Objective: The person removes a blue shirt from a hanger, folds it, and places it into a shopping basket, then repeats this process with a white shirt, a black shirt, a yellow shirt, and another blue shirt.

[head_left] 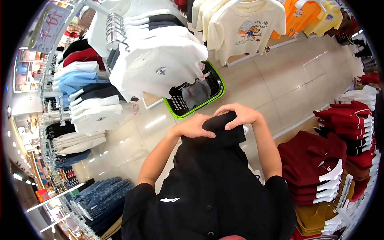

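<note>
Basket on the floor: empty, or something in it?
Not empty: grey cloth lies inside the basket; a white T-shirt hides part of its rim.

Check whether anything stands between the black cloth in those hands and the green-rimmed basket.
Nothing visible stands between the black cloth and the basket, but white shirts overhang part of its far side.

White short-sleeved T-shirts with a small dark chest print [158, 66] hang at the upper left, near a pale handwritten sign [50, 27], while a cream T-shirt with a cartoon animal print [248, 34] hangs at the top beside a bright orange top [297, 18]. On the right, dark red knit garments on white hangers [308, 160] overlap mustard-brown garments [314, 218]. Patterned blue denim garments [102, 202] hang at the lower left, and glossy beige floor tiles [288, 80] stretch between the displays.
</note>
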`<state>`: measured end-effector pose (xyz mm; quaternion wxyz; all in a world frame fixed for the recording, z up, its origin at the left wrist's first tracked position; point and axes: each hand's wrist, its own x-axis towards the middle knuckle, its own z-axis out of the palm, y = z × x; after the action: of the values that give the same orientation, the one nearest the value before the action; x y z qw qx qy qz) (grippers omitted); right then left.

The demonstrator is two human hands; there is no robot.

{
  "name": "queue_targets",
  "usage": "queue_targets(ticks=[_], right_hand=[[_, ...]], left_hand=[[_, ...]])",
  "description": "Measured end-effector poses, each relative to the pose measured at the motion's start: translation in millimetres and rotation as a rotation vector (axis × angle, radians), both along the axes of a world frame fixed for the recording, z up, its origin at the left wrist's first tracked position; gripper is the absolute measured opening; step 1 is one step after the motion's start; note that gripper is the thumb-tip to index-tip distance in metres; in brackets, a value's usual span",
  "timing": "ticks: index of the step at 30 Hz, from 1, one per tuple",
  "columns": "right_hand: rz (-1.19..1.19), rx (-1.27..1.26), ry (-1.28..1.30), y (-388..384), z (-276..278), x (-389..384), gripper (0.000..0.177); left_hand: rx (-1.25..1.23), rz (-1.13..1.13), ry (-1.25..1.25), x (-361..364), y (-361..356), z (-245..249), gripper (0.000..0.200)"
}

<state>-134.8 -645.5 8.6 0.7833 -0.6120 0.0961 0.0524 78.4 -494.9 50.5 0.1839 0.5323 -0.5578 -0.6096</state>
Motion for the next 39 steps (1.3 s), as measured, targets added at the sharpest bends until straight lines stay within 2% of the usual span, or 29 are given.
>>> queue_targets(ticks=[3, 4, 6, 7, 12, 14, 17, 22, 26, 29, 32, 36, 37, 39], right_hand=[[-0.185, 0.188, -0.076, 7, -52, 2, 0.071], [-0.249, 0.331, -0.059, 11, -57, 4, 0.072], [-0.404, 0.491, -0.041, 24, -62, 9, 0.071], [-0.469, 0.566, -0.018, 29, -70, 12, 0.068], [-0.814, 0.898, 0.146, 63, -124, 30, 0.056], [-0.953, 0.887, 0.195, 81, -157, 31, 0.045], [-1.092, 0.877, 0.305, 96, -168, 28, 0.033], [-1.242, 0.923, 0.313, 115, -169, 21, 0.029], [-1.405, 0.928, 0.344, 128, -170, 25, 0.027], [-1.503, 0.955, 0.359, 155, -191, 33, 0.024], [-1.512, 1.112, 0.48, 188, -218, 47, 0.022], [-1.507, 1.308, 0.575, 235, -264, 59, 0.021], [-1.491, 1.331, 0.59, 240, -272, 62, 0.021], [-1.494, 1.381, 0.62, 249, -289, 66, 0.022]], left_hand=[[0.053, 0.079, 0.086, 20, 1, -33, 0.056], [0.137, 0.152, 0.156, 25, 4, -42, 0.058], [0.305, 0.299, 0.291, 36, 6, -54, 0.063], [0.341, 0.297, 0.336, 41, 3, -56, 0.068], [0.636, 0.499, 0.461, 83, 0, -108, 0.065], [0.724, 0.597, 0.459, 97, -3, -129, 0.064], [0.86, 0.722, 0.443, 125, -12, -170, 0.054], [1.068, 0.798, 0.465, 176, -25, -233, 0.048], [1.102, 0.876, 0.434, 217, -27, -309, 0.046], [1.149, 0.928, 0.523, 249, -21, -392, 0.043], [1.025, 1.108, 0.419, 250, -32, -433, 0.04], [1.015, 1.236, 0.438, 284, -24, -538, 0.046], [0.944, 1.275, 0.304, 284, -27, -547, 0.049], [0.884, 1.242, 0.199, 289, -35, -576, 0.061]])
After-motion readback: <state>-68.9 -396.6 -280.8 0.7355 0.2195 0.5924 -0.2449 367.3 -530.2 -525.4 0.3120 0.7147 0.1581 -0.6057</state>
